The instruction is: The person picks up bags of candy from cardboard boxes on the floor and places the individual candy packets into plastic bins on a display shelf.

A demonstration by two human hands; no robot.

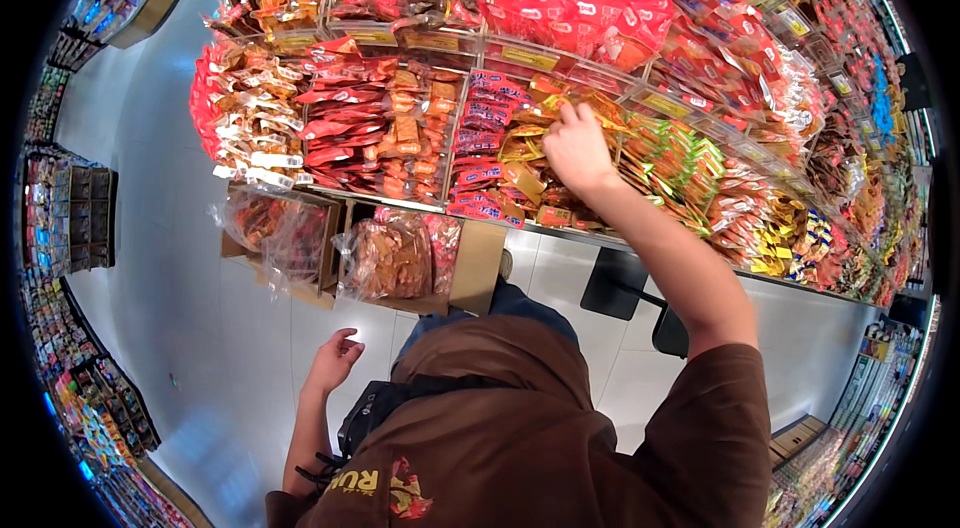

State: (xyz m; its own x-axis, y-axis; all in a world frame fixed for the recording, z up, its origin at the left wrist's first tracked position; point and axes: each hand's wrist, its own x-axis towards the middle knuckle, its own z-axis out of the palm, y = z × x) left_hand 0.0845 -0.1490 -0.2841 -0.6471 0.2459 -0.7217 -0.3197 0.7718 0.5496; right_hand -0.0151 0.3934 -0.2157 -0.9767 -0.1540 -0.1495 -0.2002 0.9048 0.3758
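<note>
My right hand (578,150) reaches into a display compartment among golden-yellow snack packets (524,144). Its fingers are bent and drawn together against the packets; whatever lies between them is hidden. Purple-and-red packets (484,120) fill the left part of that compartment, and green-and-red packets (668,160) lie just right of my wrist. My left hand (336,362) hangs low beside my body, fingers loosely bent and apart, holding nothing.
Two open cardboard boxes (478,268) with bagged snacks stand below the display's front edge. Clear dividers (560,66) with price tags separate the compartments. A black flat-topped stand (612,284) is under my right forearm. Shelves (85,218) line the far left.
</note>
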